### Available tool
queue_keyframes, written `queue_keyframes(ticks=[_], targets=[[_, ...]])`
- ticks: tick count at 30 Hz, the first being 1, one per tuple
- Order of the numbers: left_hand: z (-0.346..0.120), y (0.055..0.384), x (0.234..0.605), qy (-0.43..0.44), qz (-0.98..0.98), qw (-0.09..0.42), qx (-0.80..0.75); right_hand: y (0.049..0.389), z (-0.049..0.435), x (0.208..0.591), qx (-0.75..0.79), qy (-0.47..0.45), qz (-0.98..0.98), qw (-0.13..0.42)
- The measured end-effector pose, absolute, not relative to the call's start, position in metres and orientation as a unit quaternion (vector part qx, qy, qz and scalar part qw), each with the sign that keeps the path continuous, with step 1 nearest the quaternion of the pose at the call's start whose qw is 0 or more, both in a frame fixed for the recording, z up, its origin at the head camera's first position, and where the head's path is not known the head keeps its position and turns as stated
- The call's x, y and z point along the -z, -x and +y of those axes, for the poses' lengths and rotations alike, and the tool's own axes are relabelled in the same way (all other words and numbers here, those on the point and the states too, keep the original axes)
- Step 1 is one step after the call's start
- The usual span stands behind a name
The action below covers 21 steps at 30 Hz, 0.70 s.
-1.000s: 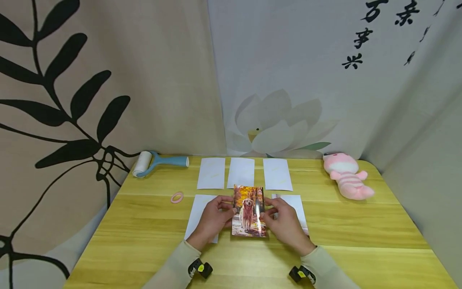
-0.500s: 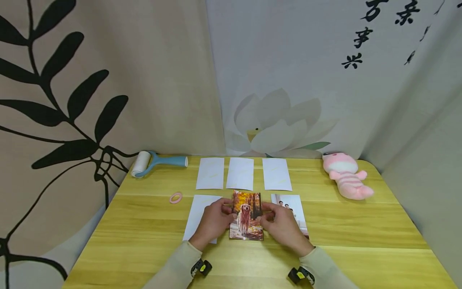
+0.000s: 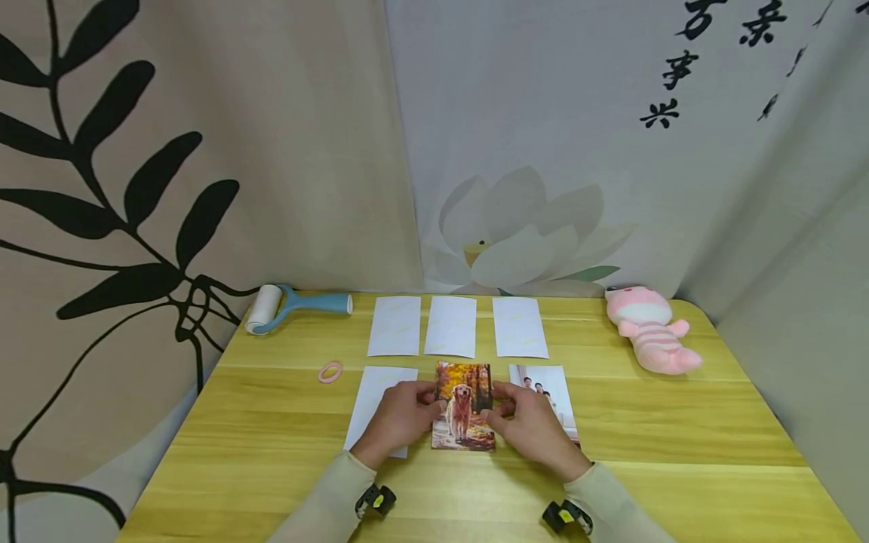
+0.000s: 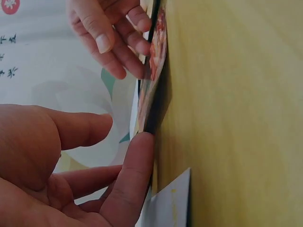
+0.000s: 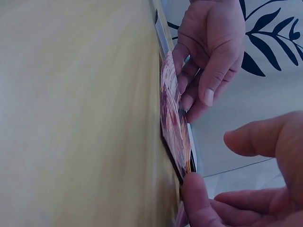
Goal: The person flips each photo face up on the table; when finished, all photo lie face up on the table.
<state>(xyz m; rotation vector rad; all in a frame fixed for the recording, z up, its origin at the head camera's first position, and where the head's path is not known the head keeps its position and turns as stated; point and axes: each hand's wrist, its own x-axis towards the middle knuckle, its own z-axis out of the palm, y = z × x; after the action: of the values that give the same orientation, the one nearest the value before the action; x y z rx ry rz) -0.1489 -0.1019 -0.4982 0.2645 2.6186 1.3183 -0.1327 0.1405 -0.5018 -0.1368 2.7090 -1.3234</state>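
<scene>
A glossy photo of a golden dog among autumn leaves (image 3: 462, 437) lies on the table between both hands, its edges slightly raised in the wrist views. The left hand (image 3: 397, 418) touches its left edge with a fingertip. In the left wrist view, the left thumb (image 4: 87, 128) stands apart from the photo. At the right edge, a fingertip of the right hand (image 3: 532, 430) touches the photo; the right thumb (image 5: 253, 138) is lifted off it in the right wrist view. A blank white card (image 3: 370, 400) lies partly under the left hand. Right of the dog photo is a photo of people (image 3: 558, 388), partly covered by the right hand.
White cards (image 3: 394, 326) form a row along the back of the wooden table (image 3: 258, 467). A blue-handled lint roller (image 3: 312, 303) lies back left, with a pink ring-shaped roll (image 3: 330, 372) before it. A pink plush toy (image 3: 652, 332) lies back right.
The dog photo has come down onto the table, slightly nearer the person and to the left. Both hands moved with it, and more of the photo of people shows.
</scene>
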Motion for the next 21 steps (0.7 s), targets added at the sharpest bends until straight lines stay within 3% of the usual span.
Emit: queue_keyframes(ticks=[9,21], targets=[[-0.113,0.149,0.491,-0.074,0.867,0.119,-0.478,0.135,0.138,0.496,0.413,0.067,0.907,0.043],[-0.139,0.15,0.493,-0.008,0.852,0.075,-0.518,0.142,0.108,0.489,0.412,0.194,0.89,0.017]])
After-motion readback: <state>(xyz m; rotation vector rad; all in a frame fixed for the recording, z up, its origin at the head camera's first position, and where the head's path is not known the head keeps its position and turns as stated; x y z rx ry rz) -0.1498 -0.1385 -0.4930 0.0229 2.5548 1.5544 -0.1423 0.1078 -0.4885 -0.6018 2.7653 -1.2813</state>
